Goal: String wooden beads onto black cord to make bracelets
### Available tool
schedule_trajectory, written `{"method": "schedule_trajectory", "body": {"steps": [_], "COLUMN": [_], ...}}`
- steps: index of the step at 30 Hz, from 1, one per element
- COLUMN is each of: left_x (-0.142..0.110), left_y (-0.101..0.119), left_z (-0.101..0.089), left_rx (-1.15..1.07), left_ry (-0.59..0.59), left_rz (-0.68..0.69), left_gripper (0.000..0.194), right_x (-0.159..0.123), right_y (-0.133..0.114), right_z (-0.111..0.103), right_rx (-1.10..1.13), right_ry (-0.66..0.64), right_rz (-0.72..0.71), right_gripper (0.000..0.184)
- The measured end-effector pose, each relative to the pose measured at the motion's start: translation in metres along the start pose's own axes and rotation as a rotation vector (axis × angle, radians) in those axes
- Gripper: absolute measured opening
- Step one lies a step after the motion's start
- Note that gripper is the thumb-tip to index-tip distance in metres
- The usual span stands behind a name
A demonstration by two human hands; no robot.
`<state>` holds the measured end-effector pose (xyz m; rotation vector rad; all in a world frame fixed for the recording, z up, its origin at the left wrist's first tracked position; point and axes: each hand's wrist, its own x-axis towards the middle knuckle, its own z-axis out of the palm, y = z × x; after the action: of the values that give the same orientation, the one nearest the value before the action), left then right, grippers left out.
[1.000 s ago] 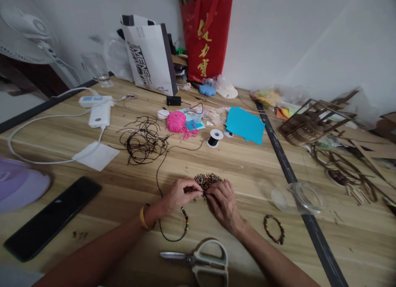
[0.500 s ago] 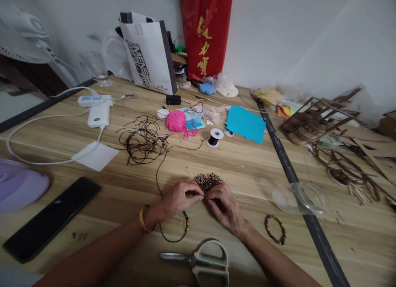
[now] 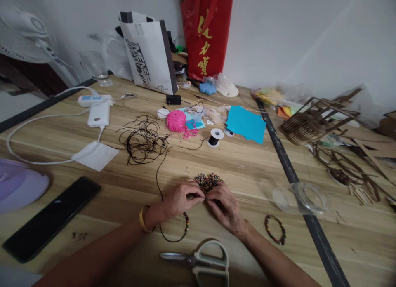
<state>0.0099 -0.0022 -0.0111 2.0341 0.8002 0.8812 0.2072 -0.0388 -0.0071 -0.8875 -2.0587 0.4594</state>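
Observation:
My left hand [image 3: 182,199] and my right hand [image 3: 225,204] meet fingertip to fingertip, both pinched, at the near edge of a pile of small multicoloured beads [image 3: 208,180]. Whatever sits between their fingertips is too small to make out. Below my left hand, a short row of beads [image 3: 187,223] is strung on a black cord [image 3: 173,240], which loops under that hand and runs back towards a spool of black cord [image 3: 214,138]. Scissors [image 3: 198,260] lie nearest me, blades pointing left. A finished-looking bead bracelet [image 3: 275,229] rests right of my right forearm.
Tangled black cord [image 3: 142,140], pink yarn [image 3: 176,121] and blue paper sheets [image 3: 246,124] lie farther back. A black phone [image 3: 52,217] is at left, near a white power bank [image 3: 99,114] with cables. A clear plastic container [image 3: 309,198] and brown woven pieces [image 3: 318,118] occupy the right.
Both hands stay at the bead pile, with only a very slight shift of the fingers. The strung beads and everything else lie as before.

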Motion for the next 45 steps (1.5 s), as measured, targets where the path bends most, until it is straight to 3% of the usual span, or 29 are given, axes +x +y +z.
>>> {"method": "schedule_trajectory", "body": {"steps": [45], "left_x": [0.0017], "left_y": [0.0017], "left_z": [0.0003], "left_rx": [0.059], "left_ry": [0.003], "left_rz": [0.086], "left_gripper": [0.008], "right_x": [0.0023], "right_y": [-0.002], "right_z": [-0.0021], "right_rx": [0.086], "right_ry": [-0.023], "right_rz": [0.006], "right_gripper": [0.015]}}
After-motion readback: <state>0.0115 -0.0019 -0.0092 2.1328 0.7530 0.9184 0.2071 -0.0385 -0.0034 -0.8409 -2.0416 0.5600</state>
